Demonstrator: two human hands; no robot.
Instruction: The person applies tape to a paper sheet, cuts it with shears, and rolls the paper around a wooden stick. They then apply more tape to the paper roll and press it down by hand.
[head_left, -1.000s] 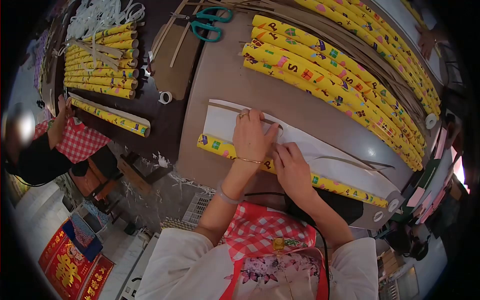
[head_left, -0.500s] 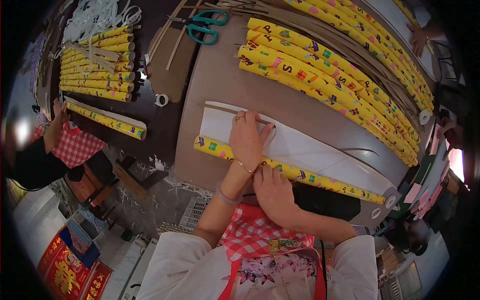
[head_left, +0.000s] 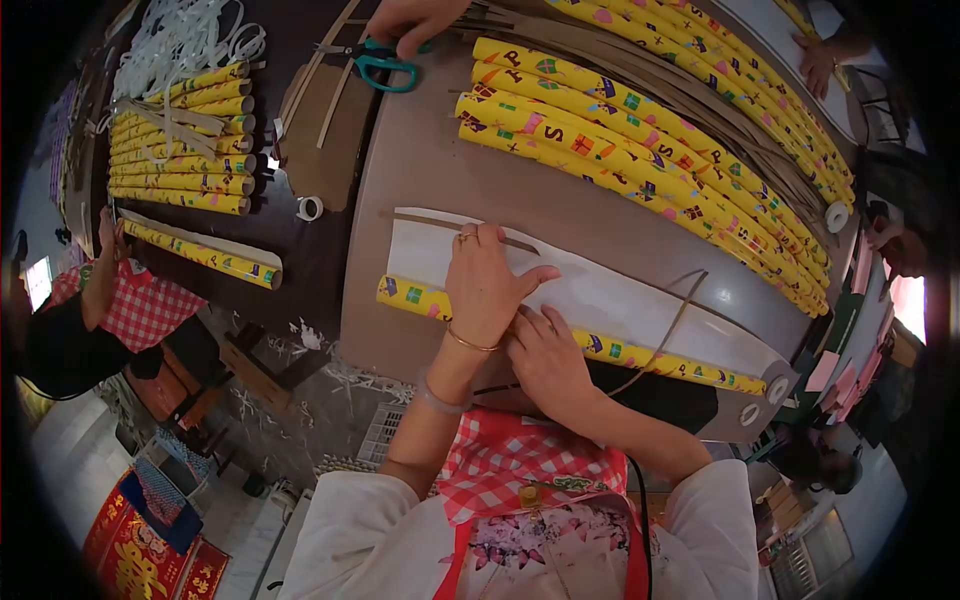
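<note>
My left hand [head_left: 488,285] lies on the white underside of a sheet of wrapping paper [head_left: 610,285], fingers flat and thumb stretched out sideways. Its fingertips touch a brown paper strip [head_left: 420,217] along the sheet's far edge. My right hand [head_left: 548,362] is closed over the yellow patterned roll [head_left: 700,373] at the sheet's near edge, fingers curled on top. Another thin brown strip [head_left: 675,325] crosses the sheet and roll and passes behind my right forearm; whether either hand holds it is hidden.
Yellow rolls [head_left: 640,150] lie beyond the sheet; more are stacked [head_left: 180,165] at left. Another person's hand [head_left: 415,22] is on the teal scissors [head_left: 385,72]. A tape roll [head_left: 310,208] lies left; a co-worker [head_left: 90,270] handles a roll there.
Another person's hand has come in at the top onto the scissors. The loose strip has swung across the sheet and roll, and its loop at my left thumb is gone. My thumb has spread out.
</note>
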